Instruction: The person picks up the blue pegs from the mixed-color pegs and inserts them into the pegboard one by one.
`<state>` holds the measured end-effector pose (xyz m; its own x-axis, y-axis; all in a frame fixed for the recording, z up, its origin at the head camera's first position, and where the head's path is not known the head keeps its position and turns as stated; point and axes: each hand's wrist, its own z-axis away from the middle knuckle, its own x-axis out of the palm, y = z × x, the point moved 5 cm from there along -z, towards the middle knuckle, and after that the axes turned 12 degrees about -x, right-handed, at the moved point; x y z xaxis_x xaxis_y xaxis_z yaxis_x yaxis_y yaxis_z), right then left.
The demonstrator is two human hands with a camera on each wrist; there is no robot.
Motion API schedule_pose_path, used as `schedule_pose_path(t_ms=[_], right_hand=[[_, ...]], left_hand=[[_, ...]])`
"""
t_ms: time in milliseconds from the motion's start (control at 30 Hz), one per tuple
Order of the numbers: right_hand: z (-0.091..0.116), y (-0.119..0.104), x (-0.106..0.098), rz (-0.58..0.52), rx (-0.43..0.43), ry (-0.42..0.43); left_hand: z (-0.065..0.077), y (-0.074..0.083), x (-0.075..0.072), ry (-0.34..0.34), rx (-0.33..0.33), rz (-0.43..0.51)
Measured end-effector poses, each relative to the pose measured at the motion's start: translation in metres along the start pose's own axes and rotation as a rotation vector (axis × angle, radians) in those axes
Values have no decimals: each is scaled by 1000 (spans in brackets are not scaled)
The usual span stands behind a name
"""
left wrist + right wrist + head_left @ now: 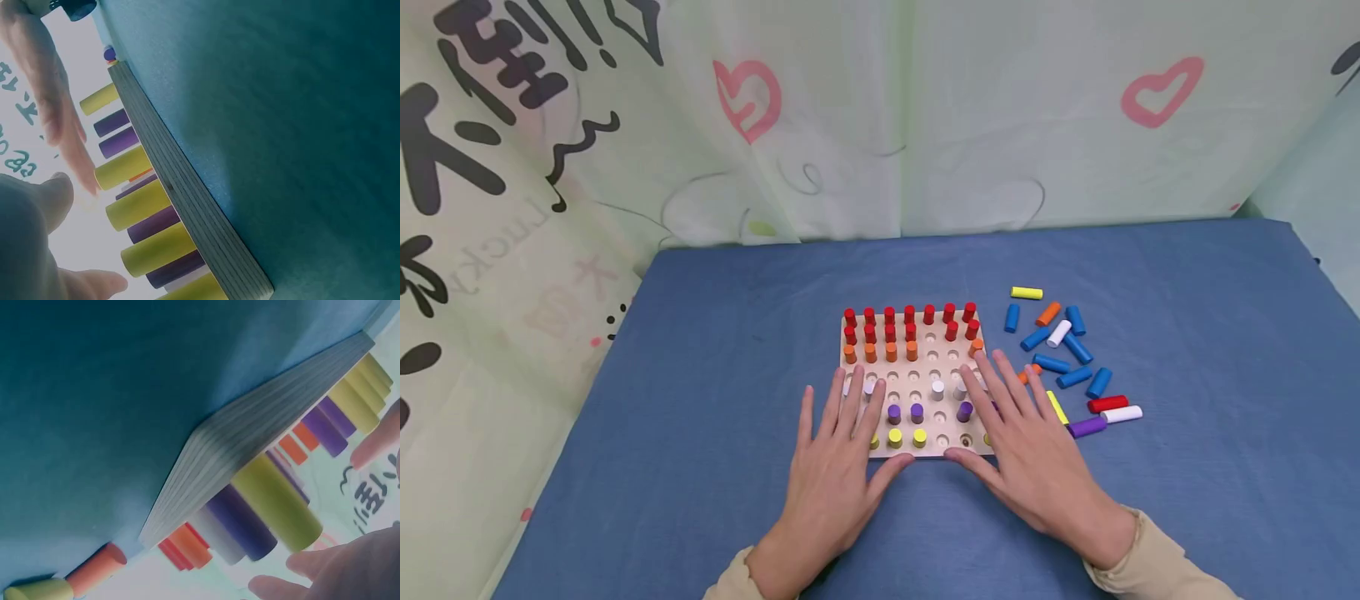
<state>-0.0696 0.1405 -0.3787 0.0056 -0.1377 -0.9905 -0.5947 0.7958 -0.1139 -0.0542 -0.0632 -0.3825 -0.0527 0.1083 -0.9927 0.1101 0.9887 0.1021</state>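
Note:
A wooden pegboard (929,452) lies on the table, with round pegs standing in many of its holes. Red pegs (889,315) fill most of the two back rows, with orange pegs (891,351) in front. White, purple and yellow pegs (895,438) stand nearer the front edge. My left hand (831,483) is spread flat above the front left corner, its fingers straight and holding nothing. Over the front right corner, my right hand (1041,471) is likewise spread, hiding some pegs beneath. Whether either hand touches the pegs, I cannot tell.
Loose pegs lie scattered right of the board: several blue pegs (1074,377), a red peg (1107,404), a purple peg (1087,427), plus yellow, orange and white ones. A blue cloth (700,400) covers the table. A printed curtain (970,150) hangs behind.

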Motion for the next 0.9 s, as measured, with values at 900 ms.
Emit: schedule_pose_path(t_ms=[900], right_hand=[[-1,20,-12,-14,22,59]], left_hand=[[-8,-13,-5,4,-57,111]])
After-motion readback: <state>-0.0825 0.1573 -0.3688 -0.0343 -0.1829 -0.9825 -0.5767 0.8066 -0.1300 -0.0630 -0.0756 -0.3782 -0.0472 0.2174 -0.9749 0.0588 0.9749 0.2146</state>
